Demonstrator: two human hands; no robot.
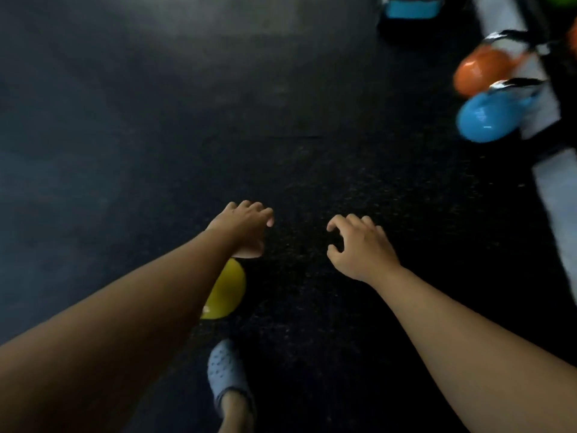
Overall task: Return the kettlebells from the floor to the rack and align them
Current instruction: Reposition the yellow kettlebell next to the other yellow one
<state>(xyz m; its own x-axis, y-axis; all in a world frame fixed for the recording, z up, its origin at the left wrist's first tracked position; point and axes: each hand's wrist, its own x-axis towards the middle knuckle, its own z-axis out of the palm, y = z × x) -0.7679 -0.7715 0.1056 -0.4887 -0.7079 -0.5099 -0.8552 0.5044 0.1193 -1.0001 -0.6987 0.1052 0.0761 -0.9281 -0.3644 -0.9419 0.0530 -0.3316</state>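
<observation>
We look down on a dark rubber floor (pixel 187 120) with both our bare arms stretched out over it. Our left hand (pixel 245 228) hangs palm down, fingers loosely curled, thumb tucked low, grasping nothing. Our right hand (pixel 359 245) is just to the right of it, apart from it, with fingers and thumb spread in a loose claw and nothing between them.

A yellow kettlebell (pixel 226 290) sits on the floor under our left forearm, just nearer to us than the left hand. The arm hides its left part and its handle, so we cannot tell how it is turned. We cannot tell either whether the thumb of the left hand touches it; the two look very close.

Near the bottom edge, a foot in a grey perforated clog (pixel 226 375) stands on the floor, just nearer than the yellow kettlebell.

At the far right, well apart from both hands, an orange kettlebell (pixel 480 70) and a blue kettlebell (pixel 487 118) lie side by side, the orange one farther away. Their black handles point right, toward a pale, blurred frame that appears to be the rack (pixel 552 185), which runs along the right edge. Motion blur keeps us from telling whether these two rest on the rack or on the floor against it.

At the far top, a blue and black thing (pixel 412 9) is cut off by the edge and too blurred to name.
</observation>
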